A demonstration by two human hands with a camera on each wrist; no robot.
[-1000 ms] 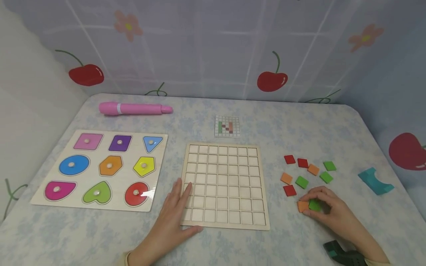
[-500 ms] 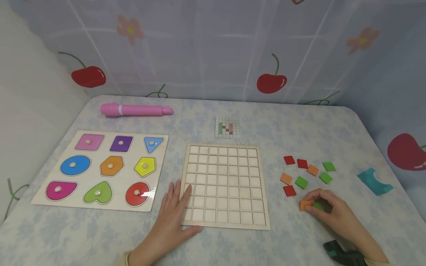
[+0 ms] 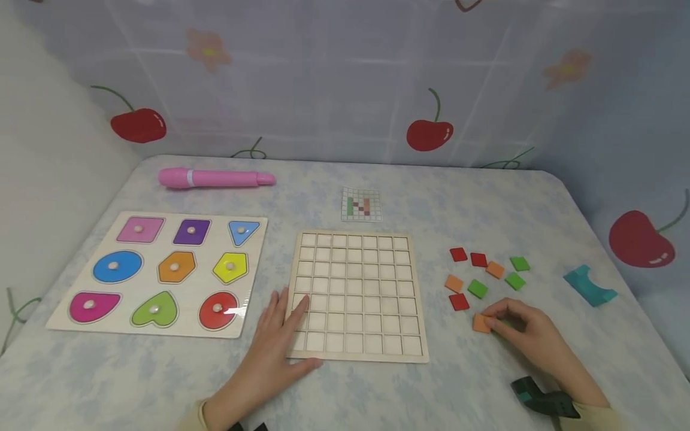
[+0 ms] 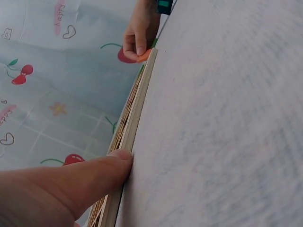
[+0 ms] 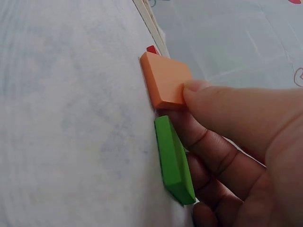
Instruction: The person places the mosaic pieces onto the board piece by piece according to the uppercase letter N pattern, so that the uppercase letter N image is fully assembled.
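My right hand (image 3: 530, 338) pinches an orange square tile (image 5: 165, 80) between thumb and fingers, just over the table to the right of the board. Below those fingers, in the right wrist view, a green tile (image 5: 171, 161) stands tilted beside them; whether they touch it I cannot tell. My left hand (image 3: 269, 341) rests spread on the lower left edge of a wooden grid board (image 3: 358, 287), its thumb along the near rim. All the board's cells are bare. Loose red tiles (image 3: 459, 301), orange tiles (image 3: 454, 283) and green tiles (image 3: 477, 288) lie flat beyond my right hand.
A small card with a coloured grid pattern (image 3: 361, 204) lies behind the board. To the left is a knobbed shape puzzle (image 3: 180, 326), with a pink microphone-like toy (image 3: 215, 178) behind it. A teal curved piece (image 3: 589, 286) lies at the far right.
The head view has shifted a little. My right hand has drawn the orange tile slightly toward itself, and the green tile is now mostly hidden behind the fingers. My left hand stays on the board.
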